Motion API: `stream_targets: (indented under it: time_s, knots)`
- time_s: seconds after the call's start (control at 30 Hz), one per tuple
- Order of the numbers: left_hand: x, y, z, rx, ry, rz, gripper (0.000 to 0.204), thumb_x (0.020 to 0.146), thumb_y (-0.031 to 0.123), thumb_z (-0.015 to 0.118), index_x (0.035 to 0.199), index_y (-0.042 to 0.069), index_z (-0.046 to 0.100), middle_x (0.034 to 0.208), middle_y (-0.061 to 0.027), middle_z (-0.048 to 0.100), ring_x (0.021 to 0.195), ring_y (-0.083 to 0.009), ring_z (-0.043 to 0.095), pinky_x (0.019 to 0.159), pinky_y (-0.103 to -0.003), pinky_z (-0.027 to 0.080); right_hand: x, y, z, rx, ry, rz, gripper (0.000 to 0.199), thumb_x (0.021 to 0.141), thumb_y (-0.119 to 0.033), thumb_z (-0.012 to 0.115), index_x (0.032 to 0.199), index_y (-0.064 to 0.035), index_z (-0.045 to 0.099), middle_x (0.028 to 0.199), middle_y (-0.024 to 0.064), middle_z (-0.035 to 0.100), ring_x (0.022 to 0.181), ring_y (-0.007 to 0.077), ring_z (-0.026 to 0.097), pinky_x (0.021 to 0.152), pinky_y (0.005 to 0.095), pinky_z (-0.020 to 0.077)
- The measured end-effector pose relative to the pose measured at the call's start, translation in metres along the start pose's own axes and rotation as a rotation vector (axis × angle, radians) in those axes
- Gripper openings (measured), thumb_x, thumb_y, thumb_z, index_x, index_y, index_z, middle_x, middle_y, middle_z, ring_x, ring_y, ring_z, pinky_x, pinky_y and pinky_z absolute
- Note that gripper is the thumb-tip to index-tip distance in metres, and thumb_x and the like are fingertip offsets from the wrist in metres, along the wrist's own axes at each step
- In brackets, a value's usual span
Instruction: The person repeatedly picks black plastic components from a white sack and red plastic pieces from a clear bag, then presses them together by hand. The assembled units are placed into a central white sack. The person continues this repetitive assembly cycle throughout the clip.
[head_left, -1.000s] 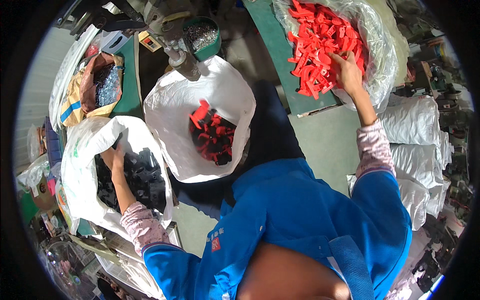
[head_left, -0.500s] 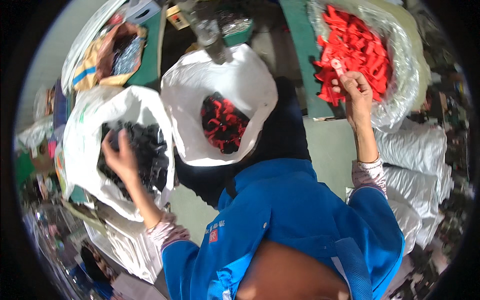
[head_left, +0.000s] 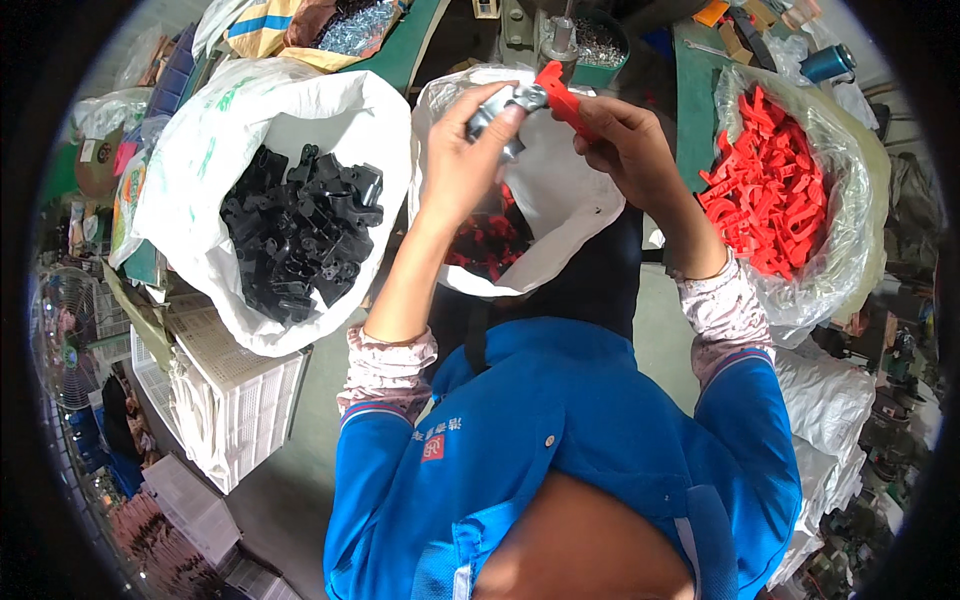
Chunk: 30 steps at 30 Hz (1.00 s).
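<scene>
Above the middle white bag (head_left: pixel 590 190) my two hands meet. My left hand (head_left: pixel 460 160) is closed on a dark, shiny bracket-like part (head_left: pixel 490 108), which looks grey where the light strikes it. Pinched in my right hand (head_left: pixel 630 150) is a red plastic lever-like piece (head_left: pixel 558 90). Its end touches or overlaps the dark part; I cannot tell whether they are joined. Mixed red and black parts (head_left: pixel 490 245) lie inside the middle bag. Black parts (head_left: pixel 300 230) fill the white bag (head_left: pixel 180 200) on the left, and red pieces (head_left: pixel 765 190) fill a clear plastic bag (head_left: pixel 865 170) on the right.
Just beyond my hands rises a metal machine post (head_left: pixel 560 40), beside a green tub (head_left: pixel 605 65) of small metal parts. A paper sack (head_left: pixel 262 30) holding metal pieces is at the far left. White perforated crates (head_left: pixel 245 410) stand lower left; white sacks (head_left: pixel 825 400) are piled lower right.
Both hands have moved inward to the middle bag, the left from the black parts and the right from the red ones. A dark part is now in my left hand. The view has shifted.
</scene>
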<state>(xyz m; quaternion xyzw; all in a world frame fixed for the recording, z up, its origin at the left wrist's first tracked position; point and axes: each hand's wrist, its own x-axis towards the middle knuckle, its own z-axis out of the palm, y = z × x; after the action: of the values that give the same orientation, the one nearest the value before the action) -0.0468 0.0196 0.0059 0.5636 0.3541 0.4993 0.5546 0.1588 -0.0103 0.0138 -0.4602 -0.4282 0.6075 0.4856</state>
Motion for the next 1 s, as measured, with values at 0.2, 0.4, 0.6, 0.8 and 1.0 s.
stream_targets:
  time_s: [0.2,0.4,0.6,0.8,1.0]
  knots:
    - [0.004,0.005,0.027,0.072,0.176,0.079,0.028,0.089,0.019,0.069,0.112,0.003,0.065,0.076,-0.0007,0.063,0.064,-0.0056,0.055,0.056,-0.022,0.045,-0.009,-0.017,0.004,-0.212,0.212,-0.241,0.028,0.094,-0.027,0.062,0.109,-0.0052,0.07,0.068,-0.0011,0.058,0.057,0.0023,0.044,0.049,0.0184,0.0334]
    - [0.009,0.002,0.027,0.035,0.016,0.017,0.031,0.091,0.024,0.067,0.113,0.003,0.064,0.07,0.0008,0.058,0.052,-0.0034,0.049,0.045,-0.02,0.037,-0.009,-0.025,-0.01,-0.242,0.015,-0.113,0.028,0.093,-0.025,0.064,0.112,-0.0052,0.07,0.069,-0.0006,0.058,0.058,0.0044,0.048,0.051,0.0199,0.0367]
    - [0.02,-0.003,0.039,-0.001,0.073,0.099,0.031,0.094,0.026,0.062,0.113,0.003,0.055,0.073,-0.0014,0.059,0.054,-0.0055,0.049,0.046,-0.021,0.039,0.005,-0.043,-0.006,-0.643,-0.016,-0.443,0.023,0.09,-0.018,0.067,0.109,-0.0048,0.069,0.074,0.005,0.062,0.062,0.0122,0.057,0.055,0.0261,0.0442]
    - [0.059,0.03,0.04,-0.14,0.046,0.23,0.027,0.092,0.022,0.064,0.109,0.002,0.055,0.071,-0.0029,0.059,0.046,-0.0066,0.049,0.04,-0.021,0.037,0.026,-0.099,-0.004,-1.272,0.071,-0.998,0.024,0.085,-0.024,0.067,0.103,-0.0075,0.069,0.089,0.018,0.066,0.077,0.0374,0.063,0.064,0.0416,0.0501]
    - [0.082,0.043,0.039,-0.112,0.05,0.226,0.022,0.09,0.019,0.067,0.104,0.003,0.061,0.068,-0.0023,0.06,0.047,-0.0063,0.05,0.038,-0.021,0.035,0.037,-0.106,-0.006,-1.29,0.111,-0.905,0.028,0.089,-0.033,0.06,0.097,-0.0067,0.067,0.076,0.0185,0.063,0.072,0.0396,0.061,0.061,0.0433,0.0489]
